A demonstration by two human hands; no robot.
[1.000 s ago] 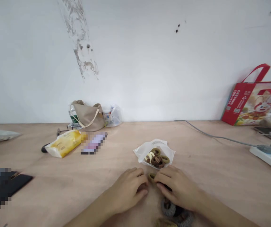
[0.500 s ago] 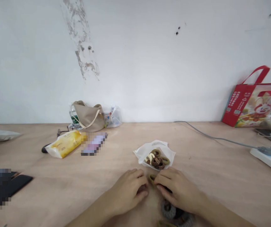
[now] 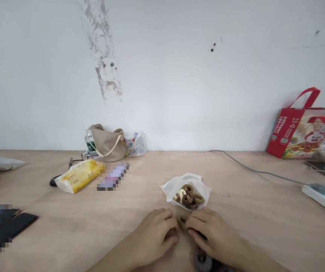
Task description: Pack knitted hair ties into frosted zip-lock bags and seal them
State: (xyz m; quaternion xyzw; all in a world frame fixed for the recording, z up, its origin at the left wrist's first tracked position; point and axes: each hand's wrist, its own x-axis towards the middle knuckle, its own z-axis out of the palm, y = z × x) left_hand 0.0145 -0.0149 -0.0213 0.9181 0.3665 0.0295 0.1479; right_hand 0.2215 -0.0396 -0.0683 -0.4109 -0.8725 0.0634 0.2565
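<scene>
Hair ties (image 3: 203,264) on table (image 3: 250,211), scuffed wall (image 3: 165,75) behind.

Holds left hand (image 3: 156,235) and right hand (image 3: 212,232) near each other with backs up, bending fingers (image 3: 169,223) loosely above thumbs (image 3: 169,243), and slants both bare forearms (image 3: 124,251) inward from below.

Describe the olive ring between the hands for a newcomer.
On the table, find the open white bag. Just nearer the camera, between left hand and right hand, sits the olive ring, partly hidden; its olive lookalikes lie inside the bag.
</scene>
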